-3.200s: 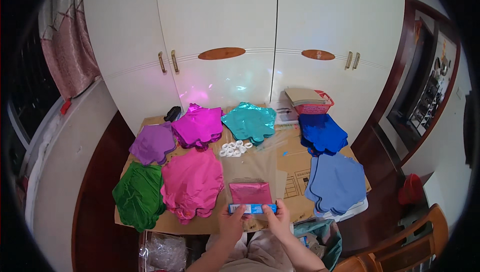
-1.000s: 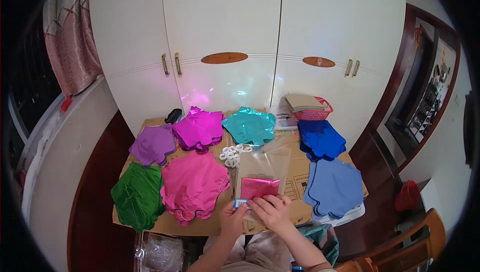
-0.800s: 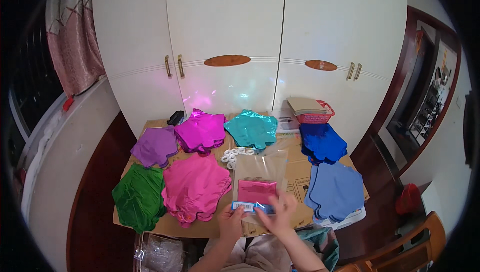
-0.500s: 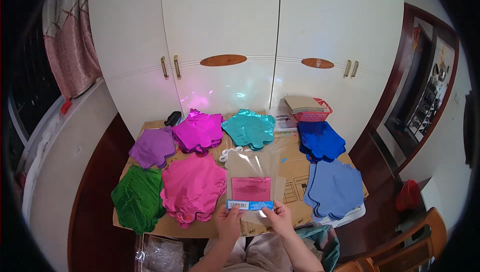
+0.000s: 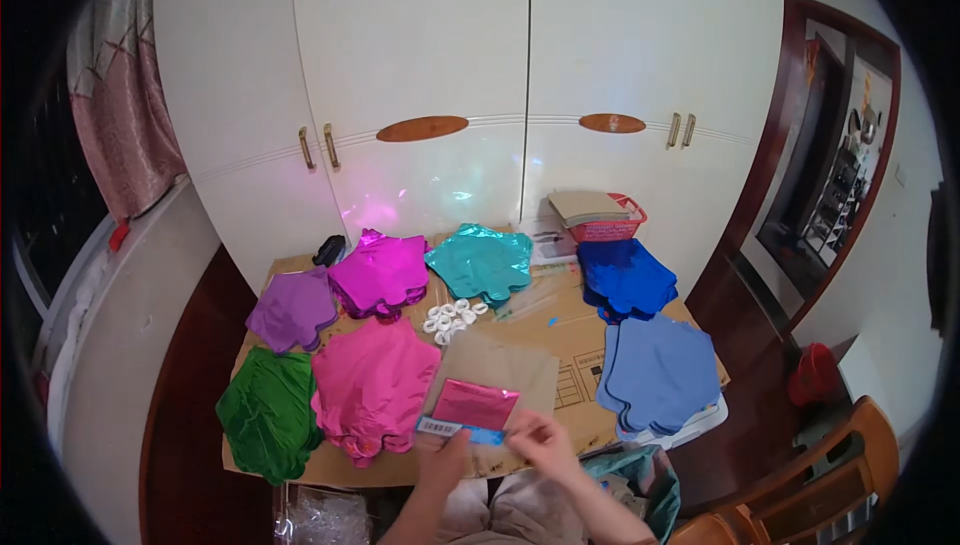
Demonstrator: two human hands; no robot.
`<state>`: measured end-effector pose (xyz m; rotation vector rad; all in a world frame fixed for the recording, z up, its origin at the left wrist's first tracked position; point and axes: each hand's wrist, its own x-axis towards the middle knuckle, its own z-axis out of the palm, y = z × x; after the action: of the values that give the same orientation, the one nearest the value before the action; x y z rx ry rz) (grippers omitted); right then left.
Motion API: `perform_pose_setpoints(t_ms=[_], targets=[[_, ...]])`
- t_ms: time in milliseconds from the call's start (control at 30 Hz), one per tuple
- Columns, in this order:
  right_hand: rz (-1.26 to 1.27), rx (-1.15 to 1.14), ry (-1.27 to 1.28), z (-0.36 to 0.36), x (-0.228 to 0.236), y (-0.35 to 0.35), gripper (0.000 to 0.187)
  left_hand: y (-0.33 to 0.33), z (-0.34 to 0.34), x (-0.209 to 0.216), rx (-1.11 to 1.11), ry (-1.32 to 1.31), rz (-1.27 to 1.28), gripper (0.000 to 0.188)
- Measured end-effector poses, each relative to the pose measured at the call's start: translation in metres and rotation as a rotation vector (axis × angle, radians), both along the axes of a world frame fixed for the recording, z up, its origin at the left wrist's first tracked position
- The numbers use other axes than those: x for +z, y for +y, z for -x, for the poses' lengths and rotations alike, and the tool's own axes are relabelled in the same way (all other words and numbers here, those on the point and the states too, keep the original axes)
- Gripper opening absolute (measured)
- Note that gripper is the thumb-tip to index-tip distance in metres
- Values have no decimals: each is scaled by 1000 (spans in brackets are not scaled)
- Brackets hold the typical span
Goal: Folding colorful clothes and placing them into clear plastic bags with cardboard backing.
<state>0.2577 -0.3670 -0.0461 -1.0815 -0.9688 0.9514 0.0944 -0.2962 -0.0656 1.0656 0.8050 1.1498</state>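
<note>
My left hand (image 5: 443, 458) is closed on the lower edge of a clear plastic packet with a flat pink foil piece (image 5: 475, 404) inside. A blue and white label strip (image 5: 478, 434) with a barcode runs along the packet's bottom. At the strip's right end my right hand (image 5: 545, 445) has its fingers pinched together; what lies between them is too small to make out. Brown card sheets (image 5: 510, 370) lie beneath the packet. Several white rings (image 5: 452, 319), apparently tape or ribbon rolls, sit in a cluster just beyond it.
Stacks of foil shapes surround the cardboard-covered table (image 5: 570, 320): green (image 5: 268, 415), pink (image 5: 370, 385), purple (image 5: 292, 310), magenta (image 5: 378, 270), teal (image 5: 482, 263), dark blue (image 5: 628, 277) and grey-blue (image 5: 660, 375). A red basket (image 5: 607, 230) holds card. A wooden chair (image 5: 830, 475) stands right.
The packet has tilted and come down leftward toward me, uncovering the white rings. My right hand has shifted from the packet's front to its right end, fingers pinched.
</note>
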Motion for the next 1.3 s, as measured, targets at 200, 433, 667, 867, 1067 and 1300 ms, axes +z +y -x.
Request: perform_pose_setpoints(t_ms=[200,433,667,867,1067,1300], targets=[[-130,-35,-324,-59,75,10,32,-1,47,12,-230,321,14,27],[151,165,-317,-66,87,18,16,-5,48,31,-310,223,-97,22],[-120,-139,-909,-46,119,0,12,3,56,28,-359,349,-66,23],[-100,-105,-1116,-47,129,-10,9,3,50,32,-312,256,-207,22],[-15,-67,-1027,-44,129,-17,9,-3,53,41,-319,258,-127,22],[-29,0,-956,-41,133,-20,14,1,52,35,-327,126,-229,19]])
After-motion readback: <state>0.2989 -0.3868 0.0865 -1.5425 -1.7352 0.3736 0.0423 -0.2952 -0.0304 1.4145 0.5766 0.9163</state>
